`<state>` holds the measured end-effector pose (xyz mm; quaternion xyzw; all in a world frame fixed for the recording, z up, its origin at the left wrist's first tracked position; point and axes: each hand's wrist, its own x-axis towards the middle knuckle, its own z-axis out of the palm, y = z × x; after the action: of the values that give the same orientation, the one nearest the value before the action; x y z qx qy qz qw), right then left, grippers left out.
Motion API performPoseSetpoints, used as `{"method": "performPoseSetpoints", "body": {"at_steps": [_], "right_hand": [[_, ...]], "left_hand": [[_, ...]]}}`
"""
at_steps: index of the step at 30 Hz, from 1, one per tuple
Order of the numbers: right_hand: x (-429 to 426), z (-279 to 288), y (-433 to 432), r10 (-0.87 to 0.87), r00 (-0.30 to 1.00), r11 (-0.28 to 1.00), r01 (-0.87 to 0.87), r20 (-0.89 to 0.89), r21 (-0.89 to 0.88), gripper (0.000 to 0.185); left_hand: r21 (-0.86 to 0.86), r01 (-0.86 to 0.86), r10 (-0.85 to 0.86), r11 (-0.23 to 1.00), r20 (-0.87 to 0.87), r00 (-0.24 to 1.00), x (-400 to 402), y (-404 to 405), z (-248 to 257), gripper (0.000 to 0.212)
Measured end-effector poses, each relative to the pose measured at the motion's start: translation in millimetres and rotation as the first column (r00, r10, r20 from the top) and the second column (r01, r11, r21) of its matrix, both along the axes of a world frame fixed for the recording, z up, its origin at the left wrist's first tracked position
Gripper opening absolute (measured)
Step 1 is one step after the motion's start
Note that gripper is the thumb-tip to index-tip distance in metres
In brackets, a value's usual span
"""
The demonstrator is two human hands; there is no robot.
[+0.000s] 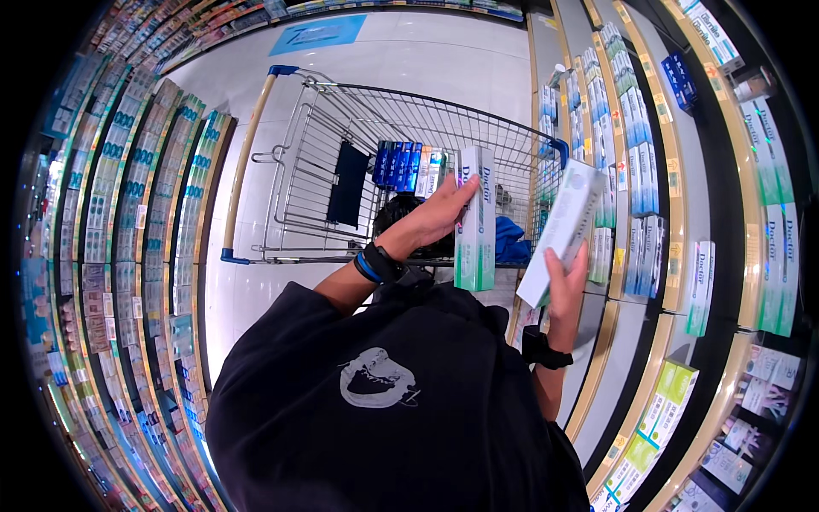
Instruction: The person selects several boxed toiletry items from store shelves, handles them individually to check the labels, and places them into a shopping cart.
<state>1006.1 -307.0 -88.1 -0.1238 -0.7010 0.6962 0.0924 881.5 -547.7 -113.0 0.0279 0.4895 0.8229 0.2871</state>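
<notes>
My left hand (pixel 441 203) grips an upright pair of long toothpaste boxes (pixel 475 237), white with green ends, over the near rim of the shopping cart (pixel 291 259). In my right hand (pixel 566 281) is another long white carton (pixel 556 233), tilted, its printed side partly turned away. It is beside the cart's right end, close to the shelves. Inside the wire basket are several dark blue boxes (pixel 398 166), a black plastic bag (pixel 393 214) partly behind my left forearm, and a crumpled blue cloth-like item (pixel 510 240).
Shelving (pixel 672 256) with toothpaste cartons rises close on my right. A lone white-green box (pixel 701 288) stands on one shelf, with lime-green and white boxes (pixel 652 429) nearer. Another stocked rack (pixel 134 211) lines the left. A blue floor sign (pixel 318 35) lies beyond the cart.
</notes>
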Motion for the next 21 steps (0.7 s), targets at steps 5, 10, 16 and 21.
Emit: {"method": "performPoseSetpoints", "body": {"at_steps": [5,10,16,21], "right_hand": [[-6.0,-8.0,-34.8,0.036,0.999,0.956,-0.036,0.006,0.291,0.077],[-4.7,-11.3,-49.5,0.160,0.987,0.932,-0.143,-0.025,0.333,0.090],[-4.5,-30.3,-39.5,0.190,0.981,0.951,-0.190,0.027,0.242,0.093],[-6.7,-42.2,-25.1,0.187,0.982,0.944,-0.175,-0.016,0.280,0.095]], "left_hand": [[-0.079,0.068,-0.081,0.995,-0.170,0.982,20.2,9.5,3.9,0.049],[-0.010,-0.050,0.047,0.999,-0.185,0.982,30.8,19.7,-5.0,0.054],[-0.025,-0.102,0.098,0.994,-0.136,0.986,35.0,19.5,-6.6,0.062],[0.001,0.045,-0.044,0.999,-0.207,0.977,43.3,31.0,1.0,0.068]]}}
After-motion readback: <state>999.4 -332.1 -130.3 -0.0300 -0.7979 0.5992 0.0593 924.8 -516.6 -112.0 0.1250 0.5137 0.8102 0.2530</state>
